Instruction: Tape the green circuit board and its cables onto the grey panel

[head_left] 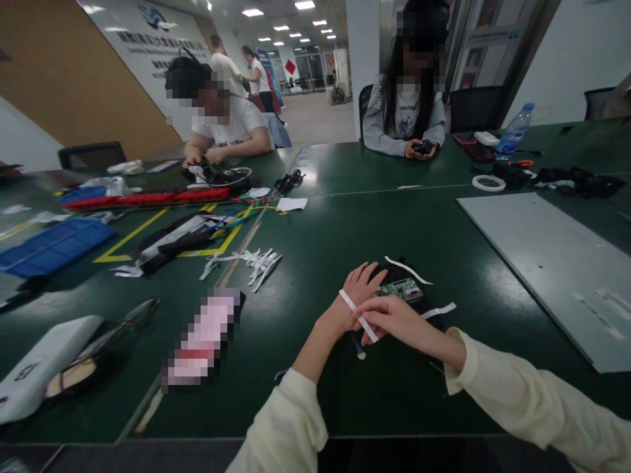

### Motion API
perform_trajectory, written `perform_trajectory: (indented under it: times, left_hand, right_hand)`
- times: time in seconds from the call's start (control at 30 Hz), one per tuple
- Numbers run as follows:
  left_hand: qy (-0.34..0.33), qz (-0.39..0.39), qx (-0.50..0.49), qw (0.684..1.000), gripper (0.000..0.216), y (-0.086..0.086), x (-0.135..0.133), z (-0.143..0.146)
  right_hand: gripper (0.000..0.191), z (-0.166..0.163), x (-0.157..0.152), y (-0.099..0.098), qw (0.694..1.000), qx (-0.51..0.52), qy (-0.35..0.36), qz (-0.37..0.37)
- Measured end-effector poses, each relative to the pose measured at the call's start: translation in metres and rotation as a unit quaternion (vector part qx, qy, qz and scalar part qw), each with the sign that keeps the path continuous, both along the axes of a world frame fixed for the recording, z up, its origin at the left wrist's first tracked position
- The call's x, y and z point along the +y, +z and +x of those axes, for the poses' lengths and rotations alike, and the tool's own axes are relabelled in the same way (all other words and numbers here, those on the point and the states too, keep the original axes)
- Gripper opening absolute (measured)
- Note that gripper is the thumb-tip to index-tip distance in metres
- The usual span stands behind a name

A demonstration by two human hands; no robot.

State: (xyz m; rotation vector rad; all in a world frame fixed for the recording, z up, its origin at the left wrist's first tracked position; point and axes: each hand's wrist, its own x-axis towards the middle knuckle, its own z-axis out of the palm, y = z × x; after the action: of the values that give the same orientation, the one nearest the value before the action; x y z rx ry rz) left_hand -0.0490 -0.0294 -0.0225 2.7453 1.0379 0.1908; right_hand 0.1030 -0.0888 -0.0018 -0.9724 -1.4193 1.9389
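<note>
My left hand lies with its fingers stretched out at the near edge of a green circuit board, which rests on something dark. Across the back of that hand, near the wrist, runs a narrow white strip that looks like tape. My right hand crosses over from the right, its thumb and fingers pinched on the strip. Another white strip curves beyond the board, and one more white strip sticks out on its right. The hands hide part of the board.
White strips lie heaped to the left, above a blurred pink phone-like object. A large pale panel covers the right side, with a white tape roll behind it. Two people sit across the table.
</note>
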Motion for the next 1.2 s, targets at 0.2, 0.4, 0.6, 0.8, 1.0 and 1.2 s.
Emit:
perform_trajectory:
  times: [0.2,0.4,0.6,0.8,1.0,1.2]
  left_hand:
    - [-0.007,-0.005,-0.016,1.000,0.066,0.000,-0.002,0.002]
    - [-0.005,-0.019,-0.013,1.000,0.074,0.002,-0.001,0.004]
    - [-0.004,-0.008,-0.016,1.000,0.078,0.001,0.000,0.006]
    - [0.008,-0.022,-0.064,0.998,0.086,0.011,-0.006,0.010]
    - [0.039,-0.068,-0.095,0.992,0.090,0.022,-0.009,0.009]
    - [0.053,-0.089,-0.120,0.987,0.092,0.024,-0.007,0.010]
  right_hand:
    - [0.027,0.006,-0.001,-0.011,0.999,0.004,0.022,-0.033]
    - [0.040,0.009,-0.007,-0.017,0.996,0.004,0.074,-0.044]
    - [0.060,0.024,-0.001,0.004,0.977,-0.029,0.198,-0.077]
    - [0.065,0.067,0.017,0.053,0.982,-0.124,0.134,0.038]
    - [0.057,0.182,0.069,0.018,0.809,-0.423,-0.309,0.268]
    - [0.070,0.276,0.086,-0.071,0.599,-0.678,-0.398,0.150]
